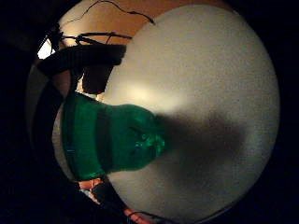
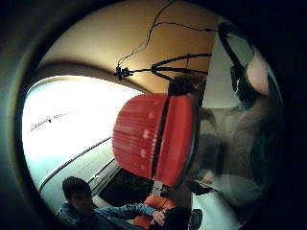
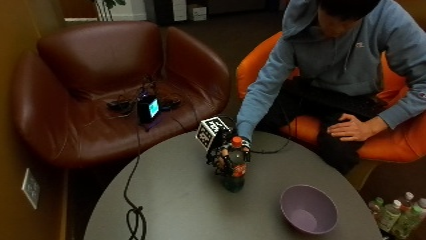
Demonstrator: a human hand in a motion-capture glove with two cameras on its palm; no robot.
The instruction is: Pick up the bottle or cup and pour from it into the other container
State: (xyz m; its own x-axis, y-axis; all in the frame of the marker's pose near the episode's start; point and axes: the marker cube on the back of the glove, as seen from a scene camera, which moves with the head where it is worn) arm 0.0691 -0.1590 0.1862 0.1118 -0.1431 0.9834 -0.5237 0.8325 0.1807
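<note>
A green bottle (image 3: 233, 175) with a red cap (image 3: 236, 142) stands upright near the middle of the round grey table (image 3: 173, 200). My gloved right hand (image 3: 221, 156) grips it around the upper body from the far side. The little finger side palm view shows the bottle's green lower body (image 1: 112, 140) reaching down to the table top (image 1: 201, 70), where it casts a shadow. The red cap (image 2: 153, 139) fills the middle of the thumb side palm view. An empty purple bowl (image 3: 308, 208) sits on the table to the right of the bottle, apart from it.
A black cable (image 3: 133, 215) runs across the table's left side up to a brown armchair (image 3: 113, 85) holding a small device. The person's bare hand (image 3: 349, 127) rests on their lap. Several bottles (image 3: 399, 215) stand on the floor at the lower right.
</note>
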